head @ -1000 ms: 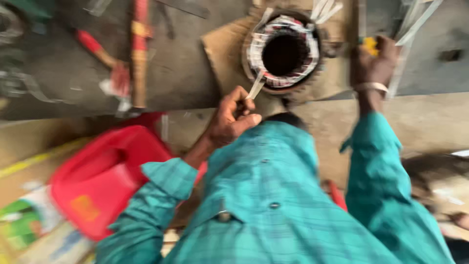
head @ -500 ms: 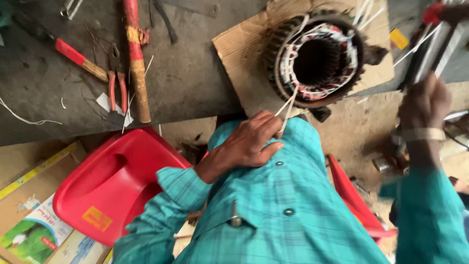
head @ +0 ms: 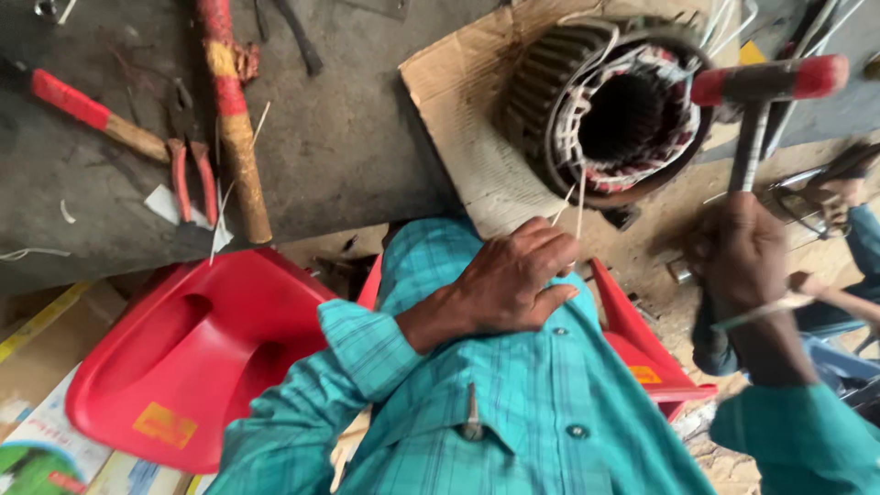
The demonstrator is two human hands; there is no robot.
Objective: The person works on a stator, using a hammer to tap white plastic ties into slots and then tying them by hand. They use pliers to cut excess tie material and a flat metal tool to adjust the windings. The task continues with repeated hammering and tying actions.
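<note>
Now my right hand (head: 747, 266) has lifted a hammer (head: 765, 87) beside the motor stator (head: 610, 110), fist clenched; my left hand (head: 513, 284) still pinches thin strips (head: 575, 197).

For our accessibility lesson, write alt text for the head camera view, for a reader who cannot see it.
A person in a teal checked shirt holds thin white strips in the left hand at a motor winding on cardboard, while the right hand holds a hammer. Pliers lie on the dark bench above a red plastic seat.
</note>
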